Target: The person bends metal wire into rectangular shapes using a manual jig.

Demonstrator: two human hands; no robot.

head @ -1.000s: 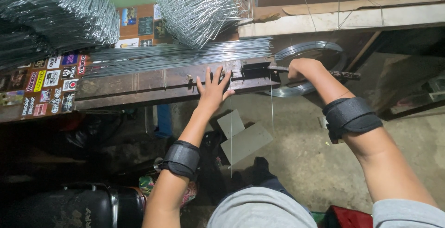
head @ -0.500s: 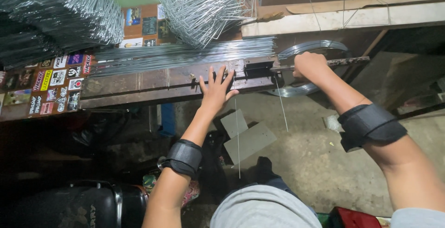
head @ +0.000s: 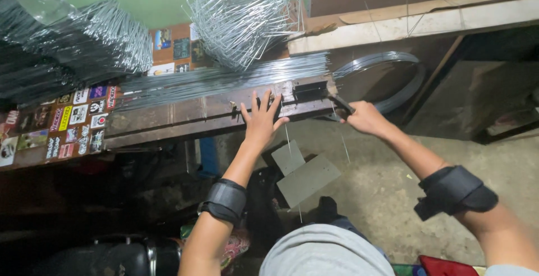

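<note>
Since a moment ago the right hand [head: 366,119] has swung the dark lever handle [head: 340,105] of the small cutter block [head: 310,91] down toward the near edge of the desk [head: 168,120], which looks like a cutting stroke on the wire. That grip is closed around the handle, while the left hand [head: 262,120] lies flat with fingers spread on the metal strip just left of the block, pinching nothing. Thin cut wires [head: 288,141] hang below the edge between the two hands, and the straight wire bundle [head: 224,79] lies just beyond, farther back.
</note>
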